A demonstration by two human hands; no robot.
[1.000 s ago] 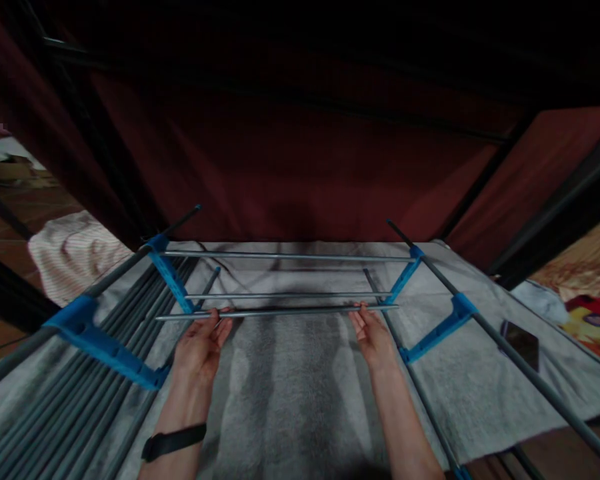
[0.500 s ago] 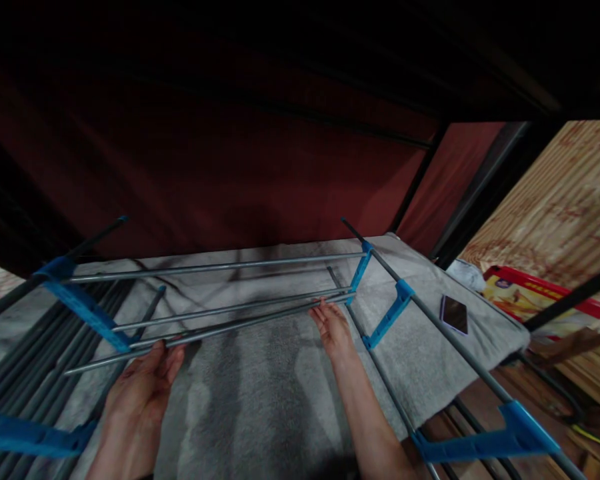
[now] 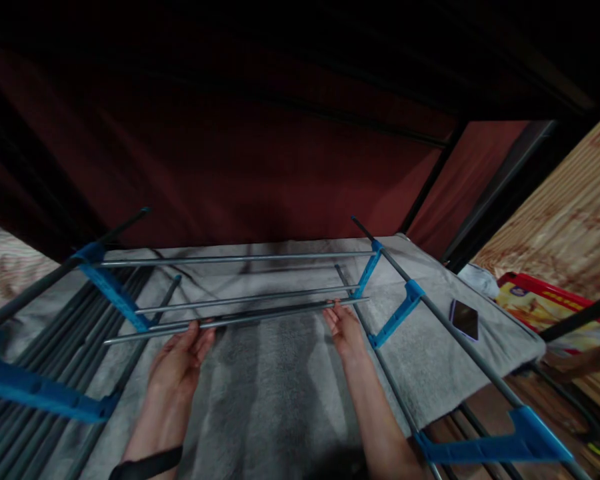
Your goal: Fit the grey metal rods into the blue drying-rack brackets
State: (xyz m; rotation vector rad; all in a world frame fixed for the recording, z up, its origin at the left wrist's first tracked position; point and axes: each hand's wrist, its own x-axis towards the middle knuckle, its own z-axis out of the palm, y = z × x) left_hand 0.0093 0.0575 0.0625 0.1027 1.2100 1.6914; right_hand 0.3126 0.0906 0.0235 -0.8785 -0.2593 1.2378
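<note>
My left hand [image 3: 180,360] is closed on a grey metal tube [image 3: 275,316] near its left end, palm turned up. Farther along, my right hand [image 3: 346,330] pinches the same tube near its right end. The tube lies nearly level across a rack frame, its ends reaching past a left blue plastic bracket [image 3: 113,293] and a right blue bracket [image 3: 368,270]. Just behind it runs a second tube [image 3: 240,301] between the brackets, and a higher crossbar [image 3: 240,258] joins their tops. Whether the held tube touches either bracket, I cannot tell.
Several loose tubes [image 3: 55,360] lie at the left. More blue brackets [image 3: 395,319] join the right side rails. A phone [image 3: 464,320] rests on the grey cloth [image 3: 280,400]. A red and yellow box [image 3: 545,303] stands beyond, beside dark posts.
Both hands have shifted the held tube rightward relative to the rack, and its left end has come up closer to level. My view has turned slightly left.
</note>
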